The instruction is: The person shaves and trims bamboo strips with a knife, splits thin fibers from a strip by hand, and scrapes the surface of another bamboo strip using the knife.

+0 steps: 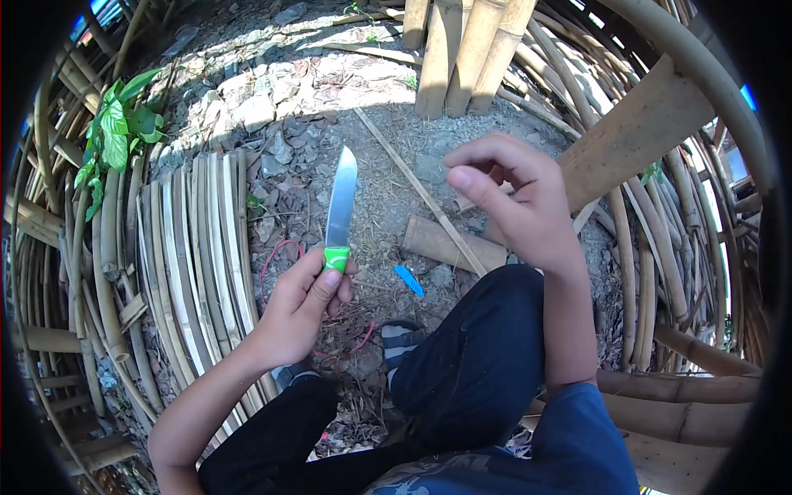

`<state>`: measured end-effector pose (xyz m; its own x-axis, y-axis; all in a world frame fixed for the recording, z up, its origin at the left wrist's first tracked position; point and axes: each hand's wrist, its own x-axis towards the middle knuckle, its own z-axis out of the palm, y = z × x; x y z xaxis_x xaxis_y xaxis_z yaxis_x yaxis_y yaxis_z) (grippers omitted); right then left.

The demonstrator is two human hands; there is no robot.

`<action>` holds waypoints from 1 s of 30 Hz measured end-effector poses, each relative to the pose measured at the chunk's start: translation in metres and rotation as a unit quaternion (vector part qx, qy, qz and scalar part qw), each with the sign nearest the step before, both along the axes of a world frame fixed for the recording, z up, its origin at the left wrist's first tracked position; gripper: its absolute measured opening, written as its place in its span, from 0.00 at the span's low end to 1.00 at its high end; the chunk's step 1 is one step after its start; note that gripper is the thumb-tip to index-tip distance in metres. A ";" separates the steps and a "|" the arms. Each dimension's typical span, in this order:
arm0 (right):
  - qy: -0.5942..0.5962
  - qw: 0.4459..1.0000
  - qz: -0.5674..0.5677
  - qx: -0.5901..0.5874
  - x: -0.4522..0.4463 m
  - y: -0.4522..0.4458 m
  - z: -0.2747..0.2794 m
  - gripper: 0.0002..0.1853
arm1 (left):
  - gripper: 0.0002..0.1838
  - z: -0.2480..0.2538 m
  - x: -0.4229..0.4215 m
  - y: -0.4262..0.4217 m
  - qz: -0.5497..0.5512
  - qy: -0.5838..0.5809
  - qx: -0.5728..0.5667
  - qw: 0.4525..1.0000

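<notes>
My left hand (307, 295) is closed around the green handle (336, 258) of a knife, whose bare steel blade (342, 198) points up and away from me. Most of the handle is hidden in my palm. Raised above my knee on the right, my right hand (520, 190) has loosely curled fingers, with a gap between thumb and forefinger and nothing visible in it. Below and between the hands, a small blue object (409, 280) lies on the ground. Near it rests a short bamboo piece (450, 245), with a long thin bamboo strip (421, 190) crossing over it.
A row of split bamboo strips (198, 247) lies at my left, beside a leafy green plant (115, 124). Upright bamboo poles (466, 58) stand ahead. A wide bamboo plank (635, 132) slants in from the right. Pink string (268, 262) lies on the leaf-littered, stony ground.
</notes>
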<state>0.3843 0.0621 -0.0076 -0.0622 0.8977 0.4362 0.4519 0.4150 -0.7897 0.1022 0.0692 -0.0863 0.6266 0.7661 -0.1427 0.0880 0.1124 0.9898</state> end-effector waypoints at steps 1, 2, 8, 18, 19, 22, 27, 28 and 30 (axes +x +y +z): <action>0.086 0.994 -0.072 -0.003 0.020 -0.004 -0.004 0.12 | 0.13 -0.006 -0.004 0.001 0.018 -0.003 -0.018 1.000; 0.085 0.992 -0.087 -0.003 0.040 -0.010 -0.012 0.12 | 0.14 -0.007 -0.006 0.000 0.046 0.010 -0.023 0.999; 0.072 0.907 -0.405 -0.085 0.157 -0.097 -0.106 0.17 | 0.17 -0.039 -0.025 0.012 0.156 0.093 -0.008 0.983; -0.171 0.671 -0.523 -0.497 0.199 -0.177 -0.260 0.37 | 0.16 -0.080 -0.032 0.001 0.175 0.138 -0.080 0.972; -0.150 0.667 -0.519 -0.512 0.198 -0.167 -0.268 0.36 | 0.16 -0.079 -0.031 -0.001 0.167 0.146 -0.073 0.972; -0.028 0.693 -0.533 -0.485 0.208 -0.146 -0.305 0.34 | 0.16 -0.074 -0.027 -0.008 0.155 0.158 -0.064 0.973; -0.025 0.670 -0.558 -0.489 0.209 -0.127 -0.313 0.31 | 0.16 -0.070 -0.027 -0.017 0.147 0.168 -0.070 0.972; -0.049 0.675 -0.549 -0.490 0.207 -0.129 -0.313 0.30 | 0.16 -0.071 -0.029 -0.017 0.142 0.170 -0.069 0.973; -0.038 0.666 -0.559 -0.493 0.204 -0.133 -0.309 0.29 | 0.16 -0.073 -0.031 -0.018 0.145 0.164 -0.075 0.973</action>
